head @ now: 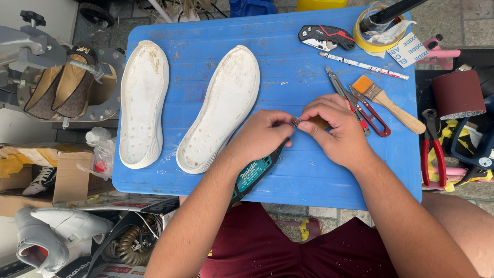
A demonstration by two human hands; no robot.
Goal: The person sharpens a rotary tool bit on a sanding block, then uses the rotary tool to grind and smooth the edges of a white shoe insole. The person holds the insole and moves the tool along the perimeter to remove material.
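My left hand (pixel 260 136) grips the front of a teal and black rotary tool (pixel 252 175) that lies across the near edge of the blue table (pixel 309 175). My right hand (pixel 334 128) meets it at the tool's small metal tip (pixel 296 122), fingers pinched around the tip. Two white shoe soles lie upturned to the left: one sole (pixel 221 108) close to my left hand, the other sole (pixel 144 103) near the table's left edge.
Beside my right hand lie a paintbrush (pixel 388 103), red snips (pixel 373 116), a slim cutter (pixel 337 85), a black and red utility knife (pixel 327 37) and a tape roll (pixel 375 31). Red pliers (pixel 432 149) and a sanding drum (pixel 458 95) sit off the right edge. White shoes (pixel 51 231) are at lower left.
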